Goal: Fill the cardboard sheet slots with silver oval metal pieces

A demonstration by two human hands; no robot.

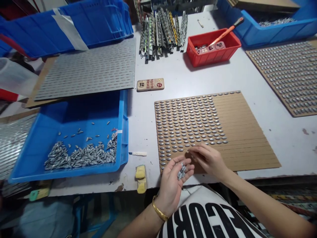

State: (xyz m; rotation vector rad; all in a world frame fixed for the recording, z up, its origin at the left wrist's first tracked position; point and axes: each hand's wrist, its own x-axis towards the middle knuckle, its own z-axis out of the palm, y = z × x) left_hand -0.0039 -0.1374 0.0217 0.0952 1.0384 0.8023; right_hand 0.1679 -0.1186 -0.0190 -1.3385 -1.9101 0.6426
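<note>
My left hand (170, 180), palm up, cups several small grey metal pieces (181, 172), pointed at both ends like tiny spindles. Beside it, my right hand (208, 160) is over the slotted cardboard sheet (247, 132), thumb and fingertips pinched together at the end of a row. Whatever the pinch holds is too small or hidden to make out. Rows of the same spindle-shaped pieces (185, 119) cover the left and middle of the sheet. Its right side shows bare cardboard with dark slits. Part of the near edge is hidden behind my hands.
A blue bin (123, 132) with loose grey pieces stands left, a filled sheet (94, 69) across its back. Around the table are a red tray (213, 58), metal strips (160, 33), a small printed box (150, 85), a knife (138, 153), yellow blocks (141, 178) and another filled sheet (287, 72).
</note>
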